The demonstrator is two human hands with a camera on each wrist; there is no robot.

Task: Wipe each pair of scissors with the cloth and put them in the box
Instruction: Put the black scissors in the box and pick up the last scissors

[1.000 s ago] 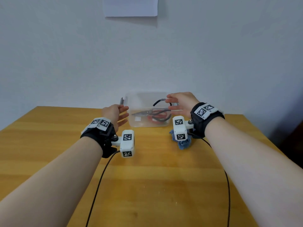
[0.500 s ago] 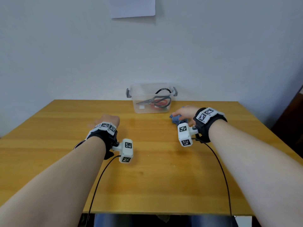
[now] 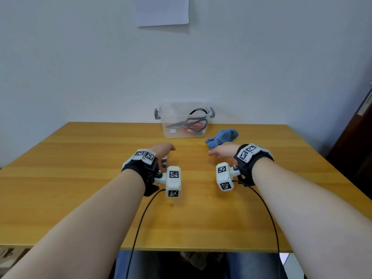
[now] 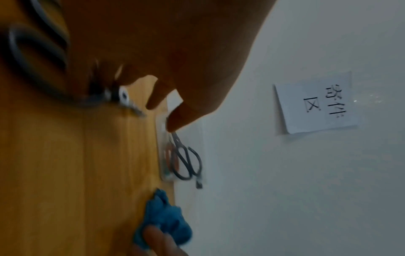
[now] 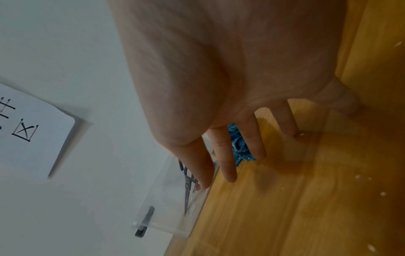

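Our right hand (image 3: 223, 152) holds its fingers spread and empty by the soft cloth (image 3: 221, 137) at one o'clock, and we cannot tell whether our left hand (image 3: 163, 151) grips the stiff, slick scissors (image 4: 123, 95) beneath it, which are best taken by the handles.

head view: bright, even, soft light; wall (image 3: 261, 67) plain pale grey, no glare
shadows: faint one under paper (image 3: 163, 11) on wall; soft ones under wrists on table (image 3: 80, 158)
distortion: wide-angle bend, forearms stretched at lower corners
head focus: box (image 3: 184, 119) and cloth (image 3: 221, 137) sharp enough
left wrist view: dim, left hand (image 4: 175, 52) dark and backlit against wall; scissors (image 4: 39, 57) at upper left smeared by motion blur; cloth edges soft
right wrist view: brighter, right hand (image 5: 219, 78) soft, out of focus; table grain streaked, small white glints on it
paper text: legible in both wrist views, tilted
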